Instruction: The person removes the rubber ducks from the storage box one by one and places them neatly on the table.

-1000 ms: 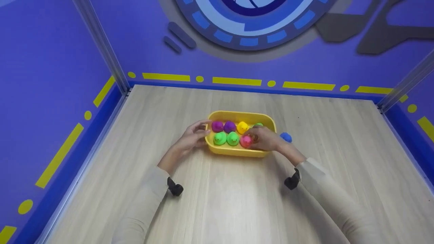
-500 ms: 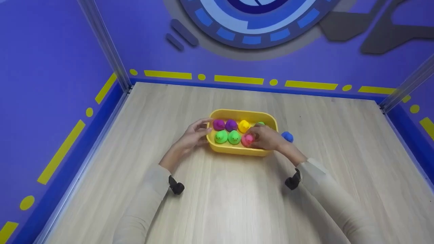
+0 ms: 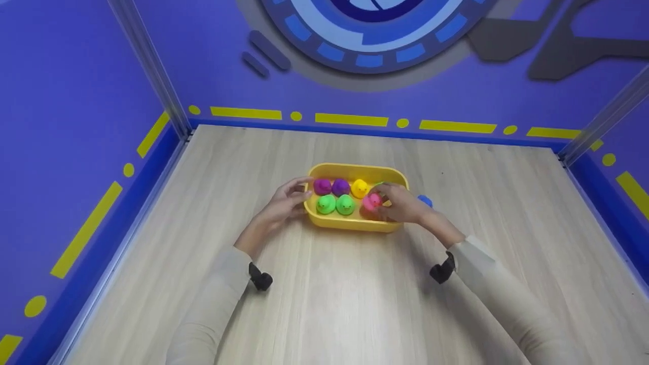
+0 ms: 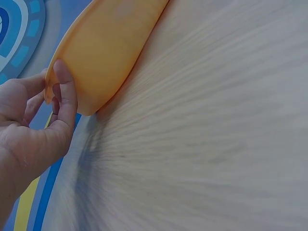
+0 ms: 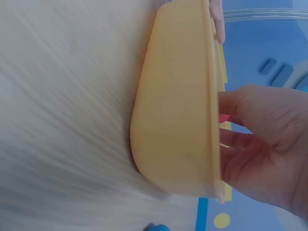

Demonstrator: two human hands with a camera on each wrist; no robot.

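Observation:
A yellow plastic tub (image 3: 355, 226) stands on the table with rubber ducks in two rows. My left hand (image 3: 281, 205) grips its left end; in the left wrist view the thumb and fingers pinch the tub's rim (image 4: 54, 53). Inside the right end, my right hand (image 3: 401, 204) pinches a pink duck (image 3: 372, 202) between thumb and fingers, raised a little. Two green ducks (image 3: 335, 205) sit left of it. Behind them are two purple ducks (image 3: 332, 187) and a yellow duck (image 3: 360, 188). Another green duck (image 3: 381, 184) is mostly hidden behind the right hand.
A blue object (image 3: 425, 201) lies on the table just outside the tub's right end, partly covered by the right wrist; it also shows at the bottom of the right wrist view. Blue panel walls (image 3: 405, 96) enclose the wooden table (image 3: 334, 294) at the back and sides.
My right hand has drawn the pink duck up and slightly right, away from the green ducks beside it. The left hand has kept its hold on the tub; the head view has shifted slightly.

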